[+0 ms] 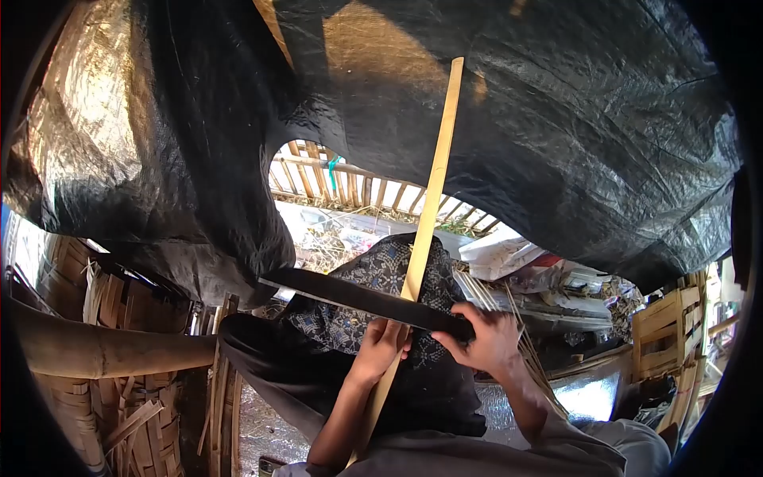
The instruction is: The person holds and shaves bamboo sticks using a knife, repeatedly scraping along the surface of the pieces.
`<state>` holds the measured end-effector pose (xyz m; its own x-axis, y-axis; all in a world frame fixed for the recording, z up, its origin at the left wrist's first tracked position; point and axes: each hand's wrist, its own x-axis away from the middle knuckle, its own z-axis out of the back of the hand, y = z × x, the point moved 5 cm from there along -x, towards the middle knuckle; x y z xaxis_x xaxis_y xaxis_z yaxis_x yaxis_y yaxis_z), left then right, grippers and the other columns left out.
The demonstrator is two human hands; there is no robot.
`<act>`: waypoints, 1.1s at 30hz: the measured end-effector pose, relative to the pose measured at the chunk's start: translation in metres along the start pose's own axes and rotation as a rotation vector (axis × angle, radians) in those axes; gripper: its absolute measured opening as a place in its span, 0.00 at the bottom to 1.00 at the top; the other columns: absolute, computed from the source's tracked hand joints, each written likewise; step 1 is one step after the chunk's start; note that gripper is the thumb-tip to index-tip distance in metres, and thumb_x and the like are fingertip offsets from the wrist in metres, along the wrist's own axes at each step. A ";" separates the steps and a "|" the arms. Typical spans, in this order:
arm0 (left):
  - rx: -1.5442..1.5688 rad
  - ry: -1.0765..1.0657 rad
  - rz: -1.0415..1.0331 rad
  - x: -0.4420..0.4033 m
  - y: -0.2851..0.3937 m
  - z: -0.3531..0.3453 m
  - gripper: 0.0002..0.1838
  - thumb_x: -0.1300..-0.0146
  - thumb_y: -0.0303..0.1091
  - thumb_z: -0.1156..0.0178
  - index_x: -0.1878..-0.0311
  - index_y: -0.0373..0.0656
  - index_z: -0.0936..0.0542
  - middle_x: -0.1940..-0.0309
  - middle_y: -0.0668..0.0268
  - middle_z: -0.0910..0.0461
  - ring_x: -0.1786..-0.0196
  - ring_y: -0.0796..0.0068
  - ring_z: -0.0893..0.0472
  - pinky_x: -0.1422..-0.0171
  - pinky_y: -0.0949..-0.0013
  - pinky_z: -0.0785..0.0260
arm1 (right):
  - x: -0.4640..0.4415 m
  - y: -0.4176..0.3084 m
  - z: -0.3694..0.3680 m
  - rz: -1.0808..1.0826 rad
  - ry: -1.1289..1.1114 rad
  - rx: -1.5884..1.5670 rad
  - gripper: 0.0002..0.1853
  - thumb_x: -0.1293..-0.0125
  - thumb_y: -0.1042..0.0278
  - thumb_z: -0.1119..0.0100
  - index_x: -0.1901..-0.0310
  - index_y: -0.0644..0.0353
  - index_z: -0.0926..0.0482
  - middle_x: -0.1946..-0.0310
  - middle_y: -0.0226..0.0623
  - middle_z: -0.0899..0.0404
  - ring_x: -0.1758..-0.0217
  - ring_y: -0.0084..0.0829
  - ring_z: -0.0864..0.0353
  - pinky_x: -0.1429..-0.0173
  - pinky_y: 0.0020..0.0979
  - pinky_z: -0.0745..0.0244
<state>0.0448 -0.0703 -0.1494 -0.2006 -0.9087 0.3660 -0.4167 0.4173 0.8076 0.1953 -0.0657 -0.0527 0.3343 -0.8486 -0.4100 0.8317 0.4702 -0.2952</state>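
1. Nearest us, at the lower centre, our left hand [380,350] is closed around the bamboo strip [435,183], thumb and fingers pressed together on it just below the blade.
2. Just to its right, our right hand [483,340] is clenched on the handle end of the large dark knife [358,298], which slants towards the left of the frame and crosses the strip.
3. The strip runs from the bottom centre up to the upper centre, over the patterned cloth [381,266] on our lap. It is already one long, flat, pale piece, and no cut right through it shows. We judge the work on it to be under way; we cannot tell whether the blade bites, or how much trimming is left.
4. Thin slats [534,366] lean at the lower right; a thick bamboo pole [111,354] juts in at the lower left.
5. Farther off, black plastic sheeting [556,143] hangs across the top, and a slatted fence [350,187] shows through its gap.
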 end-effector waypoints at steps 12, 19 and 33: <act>-0.217 0.116 -0.076 0.011 0.014 0.024 0.18 0.30 0.42 0.55 0.59 0.34 0.25 0.80 0.66 0.24 0.78 0.80 0.24 0.75 0.77 0.32 | -0.027 0.003 -0.036 0.012 -0.213 0.143 0.26 0.50 0.38 0.39 0.66 0.57 0.27 0.85 0.38 0.28 0.83 0.43 0.24 0.78 0.39 0.29; -0.165 0.080 -0.099 -0.009 0.016 0.016 0.13 0.30 0.35 0.54 0.64 0.35 0.26 0.81 0.64 0.25 0.81 0.79 0.25 0.77 0.77 0.32 | -0.029 0.011 -0.043 0.024 -0.272 0.077 0.26 0.46 0.36 0.43 0.65 0.55 0.27 0.86 0.36 0.26 0.85 0.38 0.23 0.81 0.36 0.28; -0.091 0.076 0.065 0.019 0.014 0.046 0.17 0.30 0.40 0.53 0.61 0.34 0.25 0.75 0.64 0.23 0.73 0.78 0.22 0.70 0.76 0.28 | -0.032 0.003 -0.043 0.074 -0.204 0.132 0.26 0.47 0.35 0.44 0.68 0.55 0.27 0.89 0.36 0.28 0.89 0.37 0.25 0.85 0.35 0.30</act>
<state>-0.0054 -0.0814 -0.1523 -0.1551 -0.8792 0.4505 -0.3222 0.4761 0.8183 0.1681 -0.0266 -0.0777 0.4676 -0.8509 -0.2393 0.8481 0.5082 -0.1501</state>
